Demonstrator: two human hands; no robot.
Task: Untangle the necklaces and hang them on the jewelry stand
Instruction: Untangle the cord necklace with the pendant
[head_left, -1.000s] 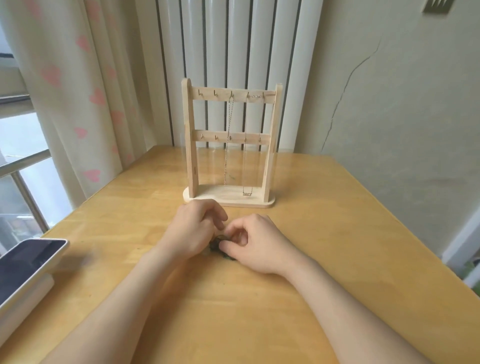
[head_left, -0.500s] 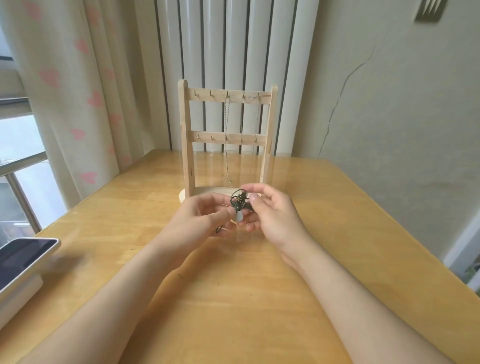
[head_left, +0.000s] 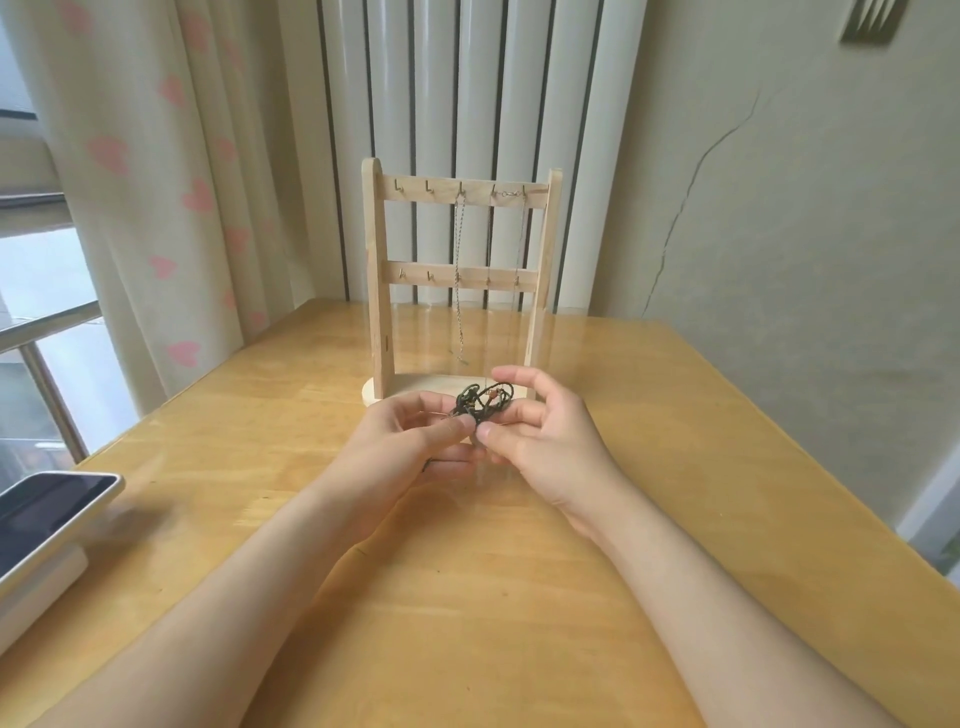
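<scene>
Item: tangled dark-green cord necklace (head_left: 480, 406), pinched in fingertips of left hand (head_left: 405, 441) and right hand (head_left: 545, 436), near pale wooden two-rail jewelry stand (head_left: 378, 291). Risk: pulling apart likely tightens knots.

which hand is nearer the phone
Left. The left hand is to the right of the phone, pinching the necklace tangle; the right hand pinches it too, farther right.
</scene>
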